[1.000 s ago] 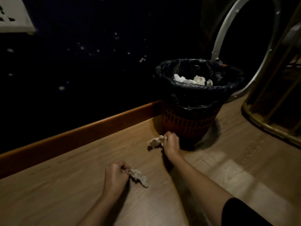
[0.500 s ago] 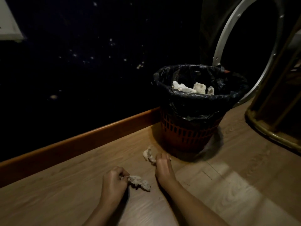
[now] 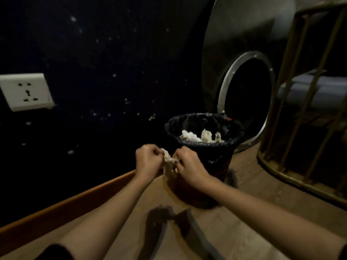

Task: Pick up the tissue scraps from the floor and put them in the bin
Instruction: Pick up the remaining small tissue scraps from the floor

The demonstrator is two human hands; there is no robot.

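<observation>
Both hands, left hand (image 3: 148,162) and right hand (image 3: 189,166), pinch the tissue scraps (image 3: 170,164) bunched between them, just short of the bin (image 3: 204,147). Carry them over the rim before letting go.

Bin (image 3: 203,147) mouth open; cage (image 3: 304,128) crowds its right

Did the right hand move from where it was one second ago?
Yes. The right hand rose from the floor at the base of the bin to just below its rim, pinching tissue scraps with the left hand.
</observation>
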